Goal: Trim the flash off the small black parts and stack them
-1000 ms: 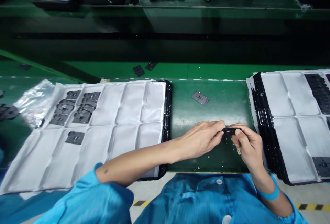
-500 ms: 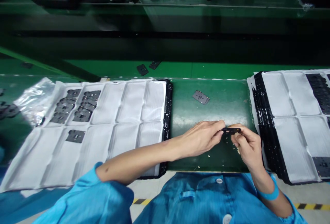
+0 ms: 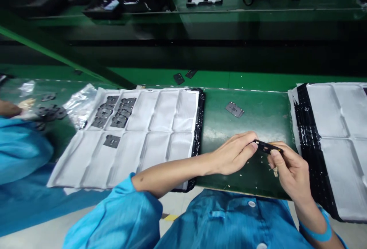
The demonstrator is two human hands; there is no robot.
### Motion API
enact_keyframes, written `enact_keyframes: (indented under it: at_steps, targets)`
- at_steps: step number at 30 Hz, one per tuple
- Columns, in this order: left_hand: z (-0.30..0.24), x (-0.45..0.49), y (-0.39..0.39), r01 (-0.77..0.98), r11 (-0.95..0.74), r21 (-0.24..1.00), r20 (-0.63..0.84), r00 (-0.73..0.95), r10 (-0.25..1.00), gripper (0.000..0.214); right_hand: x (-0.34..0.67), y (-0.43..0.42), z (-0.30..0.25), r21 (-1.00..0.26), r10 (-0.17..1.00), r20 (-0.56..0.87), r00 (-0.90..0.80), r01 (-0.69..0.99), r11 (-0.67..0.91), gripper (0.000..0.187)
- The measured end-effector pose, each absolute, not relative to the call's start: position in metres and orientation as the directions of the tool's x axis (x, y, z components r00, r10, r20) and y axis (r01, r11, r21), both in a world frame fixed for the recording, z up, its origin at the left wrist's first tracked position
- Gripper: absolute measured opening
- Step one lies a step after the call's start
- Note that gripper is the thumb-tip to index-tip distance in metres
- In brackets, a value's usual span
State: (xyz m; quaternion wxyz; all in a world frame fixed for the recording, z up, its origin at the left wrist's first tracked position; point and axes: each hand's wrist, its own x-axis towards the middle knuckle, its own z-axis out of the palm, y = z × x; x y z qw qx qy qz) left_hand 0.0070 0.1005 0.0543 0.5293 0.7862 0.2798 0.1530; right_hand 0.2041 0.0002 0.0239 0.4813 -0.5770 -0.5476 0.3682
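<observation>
Left hand (image 3: 239,151) and right hand (image 3: 294,170) share one black part (image 3: 266,147), seen near edge-on. Left grip pinches its left end, right grip its right end, thumb against fingers. Part is over the green worktop (image 3: 218,126), between left tray (image 3: 159,145) and right tray (image 3: 335,121), both white-lined. Pale crumbs (image 3: 275,172) just beside right hand. Loose dark plate (image 3: 234,109) lies flat beyond the hands. Left tray: plate clusters (image 3: 119,116) in two far-left pockets, single plate (image 3: 111,141) in near row. Co-worker's sleeve (image 3: 21,151) at far left.
</observation>
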Motion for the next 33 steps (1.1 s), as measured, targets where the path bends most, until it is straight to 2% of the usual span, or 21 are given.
enact_keyframes:
  at_steps: [4, 8, 12, 17, 20, 24, 33]
  targets:
    - [0.044, 0.010, 0.094, 0.173, -0.248, 0.953, 0.024, 0.773, 0.634, 0.032, 0.201, -0.002, 0.024, -0.945, 0.981, 0.157, 0.111, 0.307, 0.116, 0.018]
    - [0.034, 0.013, 0.087, 0.136, -0.129, 0.982, -0.014, 0.741, 0.672, 0.029, 0.198, -0.004, 0.023, -0.937, 0.977, 0.179, 0.117, 0.324, 0.133, 0.017]
    - [0.029, 0.015, 0.080, 0.055, 0.015, 0.998, -0.050, 0.724, 0.688, 0.034, 0.194, -0.004, 0.022, -0.932, 0.972, 0.206, 0.114, 0.326, 0.160, 0.026]
    - [0.026, 0.017, 0.076, 0.002, 0.100, 0.995, -0.071, 0.709, 0.702, 0.039, 0.190, -0.005, 0.020, -0.932, 0.968, 0.228, 0.105, 0.310, 0.186, 0.027]
    - [0.024, 0.017, 0.075, -0.027, 0.078, 0.997, -0.038, 0.697, 0.716, 0.038, 0.187, -0.006, 0.020, -0.937, 0.968, 0.224, 0.112, 0.299, 0.182, 0.019]
    - [0.023, 0.018, 0.074, -0.038, 0.001, 0.999, 0.025, 0.667, 0.744, 0.034, 0.184, -0.007, 0.019, -0.946, 0.969, 0.207, 0.137, 0.279, 0.163, 0.019]
    - [0.028, 0.020, 0.075, 0.011, 0.018, 1.000, -0.021, 0.669, 0.743, 0.015, 0.184, -0.008, 0.017, -0.961, 0.971, 0.169, 0.169, 0.245, 0.124, 0.019]
